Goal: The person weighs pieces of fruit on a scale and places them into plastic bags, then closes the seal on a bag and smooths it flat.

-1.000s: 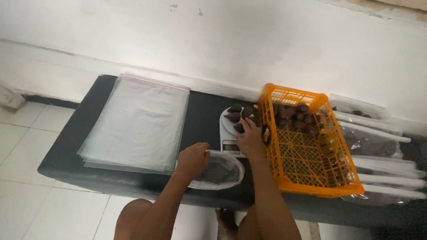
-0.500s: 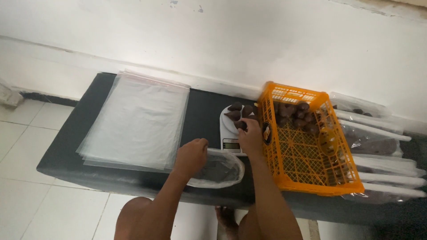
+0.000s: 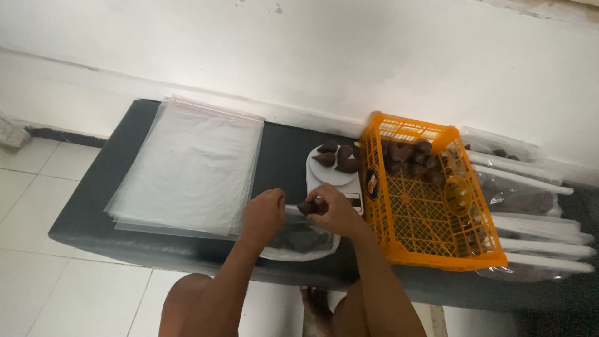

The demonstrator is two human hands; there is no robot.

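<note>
A dark worktop (image 3: 284, 146) carries a stack of clear plastic sheets (image 3: 190, 168) at left, a white scale (image 3: 334, 175) mid, an orange basket (image 3: 430, 200), and filled bags (image 3: 530, 206) far right.

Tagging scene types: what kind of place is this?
Probably a small home fruit-packing spot: a low dark bench on tiled floor, with a scale, orange crate of brown fruit, and clear bags.

scale (image 3: 334, 175) and orange basket (image 3: 430, 212) crowd right, bag stack (image 3: 190, 168) left

Both forearms bare, no sleeves, no rings/watch seen. Bare knees + foot below.
</note>
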